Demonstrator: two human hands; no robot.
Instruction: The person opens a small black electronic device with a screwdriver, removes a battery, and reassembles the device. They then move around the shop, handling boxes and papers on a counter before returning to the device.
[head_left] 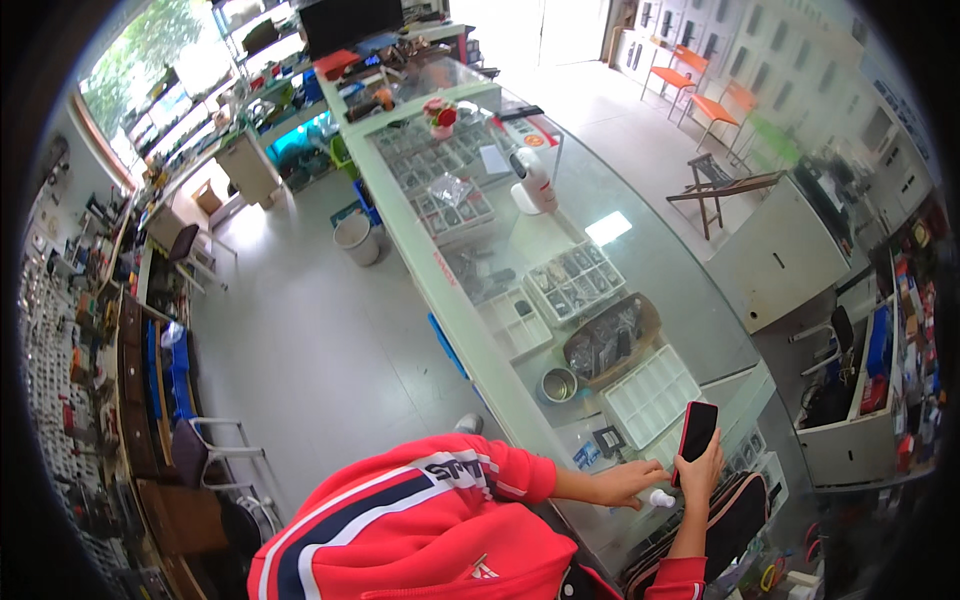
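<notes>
Down at the near end of the long glass counter [640, 260], a red-edged phone [697, 430] stands tilted upright, dark screen out, its lower end gripped in the right hand [703, 468]. It looks a thin, stiff slab, light enough for one hand but smooth and likely slippery, and that glass face would not forgive a drop onto the counter; I'd say the safest hold is across the long edges near the middle, not by the bottom corner. The right hand's fingers are wrapped closed around the phone's lower part, thumb side toward the screen. The left hand [628, 483] lies just beside it, fingers stretched forward and loosely together, tips at a small white object [661, 497] on the glass; whether it pinches that or merely touches it, I cannot tell. Beyond the hands sit a white compartment tray [652, 392], a small metal tin [558, 384], and a brown tray of dark parts [612, 340].
</notes>
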